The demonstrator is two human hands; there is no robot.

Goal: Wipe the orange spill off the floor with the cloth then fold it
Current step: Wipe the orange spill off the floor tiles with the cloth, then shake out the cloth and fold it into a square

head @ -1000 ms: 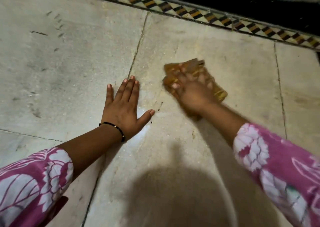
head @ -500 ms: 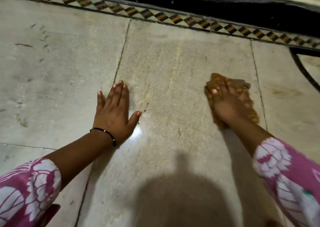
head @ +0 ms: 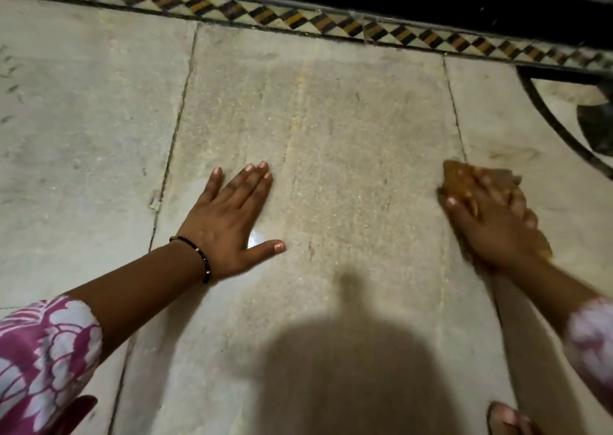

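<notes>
An orange-brown cloth (head: 459,174) lies bunched on the pale stone floor (head: 348,119) at the right. My right hand (head: 494,229) presses down on it with the fingers spread over the top; the hand is motion-blurred and covers most of the cloth. My left hand (head: 229,225) rests flat on the floor left of centre, fingers straight and holding nothing. Faint yellowish streaks (head: 295,136) run up the middle tile. No distinct orange puddle shows.
A diamond-patterned border strip (head: 298,20) crosses the top, with a dark band beyond it. A dark curved inlay (head: 564,136) marks the floor at the far right. Toes (head: 507,418) show at the bottom right. My head's shadow falls on the near floor.
My right hand has slid the cloth rightward across the tile, from near the left hand to the right-hand seam. The left hand has stayed planted flat on the floor.
</notes>
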